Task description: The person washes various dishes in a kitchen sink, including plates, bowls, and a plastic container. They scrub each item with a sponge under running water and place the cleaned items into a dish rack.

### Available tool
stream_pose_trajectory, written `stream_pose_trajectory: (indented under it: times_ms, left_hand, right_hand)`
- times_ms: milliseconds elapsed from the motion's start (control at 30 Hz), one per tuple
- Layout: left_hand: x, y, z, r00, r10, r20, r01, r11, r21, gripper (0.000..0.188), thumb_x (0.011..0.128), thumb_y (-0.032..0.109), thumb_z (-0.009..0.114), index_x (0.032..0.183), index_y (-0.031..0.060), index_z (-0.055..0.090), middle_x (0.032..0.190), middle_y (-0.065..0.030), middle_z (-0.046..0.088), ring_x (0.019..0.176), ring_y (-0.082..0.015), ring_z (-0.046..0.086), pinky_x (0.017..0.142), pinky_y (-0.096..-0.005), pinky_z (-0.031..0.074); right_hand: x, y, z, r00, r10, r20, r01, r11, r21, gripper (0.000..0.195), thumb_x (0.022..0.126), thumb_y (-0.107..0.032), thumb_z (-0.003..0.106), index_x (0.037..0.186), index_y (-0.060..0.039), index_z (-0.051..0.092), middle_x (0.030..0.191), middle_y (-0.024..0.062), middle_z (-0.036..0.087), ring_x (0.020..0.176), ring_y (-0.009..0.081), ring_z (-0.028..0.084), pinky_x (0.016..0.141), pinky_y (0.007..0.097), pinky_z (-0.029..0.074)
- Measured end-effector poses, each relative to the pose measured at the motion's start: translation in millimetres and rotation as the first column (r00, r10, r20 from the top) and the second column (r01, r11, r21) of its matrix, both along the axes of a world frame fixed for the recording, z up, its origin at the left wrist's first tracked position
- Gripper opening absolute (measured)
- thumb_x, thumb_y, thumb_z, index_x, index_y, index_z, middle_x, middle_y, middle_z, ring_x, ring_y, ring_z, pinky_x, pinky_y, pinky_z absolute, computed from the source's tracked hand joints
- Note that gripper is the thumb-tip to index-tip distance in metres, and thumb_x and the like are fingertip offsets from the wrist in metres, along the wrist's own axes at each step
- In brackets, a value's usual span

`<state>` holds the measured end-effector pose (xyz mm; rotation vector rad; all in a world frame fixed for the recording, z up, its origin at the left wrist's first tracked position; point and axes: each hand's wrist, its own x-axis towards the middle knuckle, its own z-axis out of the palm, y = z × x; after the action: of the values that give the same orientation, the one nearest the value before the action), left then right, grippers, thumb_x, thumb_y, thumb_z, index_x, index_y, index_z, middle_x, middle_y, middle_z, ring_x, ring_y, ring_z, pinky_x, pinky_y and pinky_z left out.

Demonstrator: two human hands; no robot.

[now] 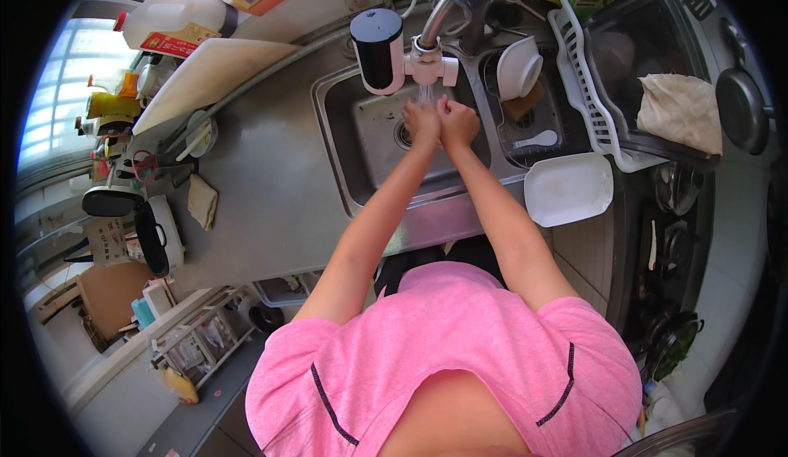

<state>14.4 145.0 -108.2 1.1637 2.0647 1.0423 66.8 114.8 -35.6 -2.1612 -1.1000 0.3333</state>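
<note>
Water runs from the faucet filter [425, 66] in a thin spray onto my two hands. My left hand [422, 123] and my right hand [458, 123] are side by side and touching over the larger basin of the steel sink [369, 167]. Their fingers are curled, and no object shows in either; whether the fingers are fully closed is hard to see. The drain lies just left of my left hand. In the smaller basin on the right, a white bowl [518, 69] leans tilted by a brown sponge [523, 101], with a white spoon [537, 139] nearer me.
A white tray [569, 189] sits at the sink's right front corner. Beyond it stand a white dish rack [585, 69] and a beige cloth [680, 112]. On the left are the steel counter [265, 149], a folded cloth [202, 201] and a cutting board [209, 81].
</note>
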Motion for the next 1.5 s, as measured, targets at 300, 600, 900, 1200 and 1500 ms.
stream_pose_trajectory:
  times_ms: [300, 600, 900, 1200, 1500]
  left_hand:
    - [-21, 28, -4, 0.377, 0.05, 0.925, 0.344, 0.92, -0.19, 0.027, 0.085, 0.03, 0.044, 0.083, 0.0059, 0.055, 0.07, -0.0107, 0.058, 0.064, -0.0263, 0.058, 0.058, -0.0399, 0.048]
    - [-38, 21, 1, 0.271, 0.206, 0.94, 0.468, 0.825, -0.316, 0.028, 0.086, 0.032, 0.042, 0.09, 0.0067, 0.053, 0.095, -0.0165, 0.062, 0.085, -0.0315, 0.061, 0.08, -0.0469, 0.049]
    - [-55, -12, 18, -0.082, 0.244, 0.966, 0.341, 0.918, -0.203, 0.052, 0.086, 0.054, 0.036, 0.111, 0.013, 0.055, 0.114, -0.0031, 0.058, 0.107, -0.0265, 0.053, 0.087, -0.0466, 0.045]
    - [-87, 1, -19, 0.371, 0.351, 0.86, -0.154, 0.936, -0.315, 0.052, 0.085, 0.045, 0.049, 0.108, -0.0005, 0.056, 0.105, -0.0111, 0.06, 0.09, -0.024, 0.06, 0.079, -0.0392, 0.047]
    - [-93, -6, 7, 0.74, 0.28, 0.612, -0.111, 0.948, -0.299, 0.051, 0.089, 0.04, 0.045, 0.106, -0.0074, 0.054, 0.103, -0.0158, 0.06, 0.09, -0.0245, 0.059, 0.08, -0.0384, 0.045]
  right_hand:
    - [19, -17, 19, 0.998, -0.001, 0.067, -0.023, 0.934, 0.357, 0.034, 0.079, -0.022, 0.056, 0.049, -0.0059, 0.051, 0.055, 0.0134, 0.054, 0.051, 0.0363, 0.053, 0.045, 0.0456, 0.038]
    - [25, -14, 15, 0.994, -0.067, -0.089, 0.085, 0.973, 0.215, 0.035, 0.081, -0.031, 0.056, 0.061, -0.0028, 0.062, 0.056, 0.0184, 0.055, 0.052, 0.0374, 0.054, 0.048, 0.04, 0.04]
    - [8, 13, -39, 0.399, -0.346, -0.849, 0.358, 0.911, -0.203, 0.044, 0.084, -0.036, 0.049, 0.09, 0.0064, 0.061, 0.085, 0.0184, 0.063, 0.078, 0.027, 0.062, 0.069, 0.0381, 0.047]
    - [-35, 9, -60, 0.711, -0.209, -0.672, 0.095, 0.975, -0.203, 0.069, 0.081, -0.05, 0.054, 0.12, 0.0057, 0.044, 0.123, 0.0265, 0.044, 0.111, 0.0385, 0.046, 0.09, 0.0422, 0.04]
    - [-30, -2, -33, 0.753, 0.02, -0.657, -0.07, 0.996, -0.049, 0.064, 0.078, -0.046, 0.063, 0.118, 0.001, 0.048, 0.113, 0.0261, 0.054, 0.107, 0.0359, 0.052, 0.089, 0.038, 0.041]
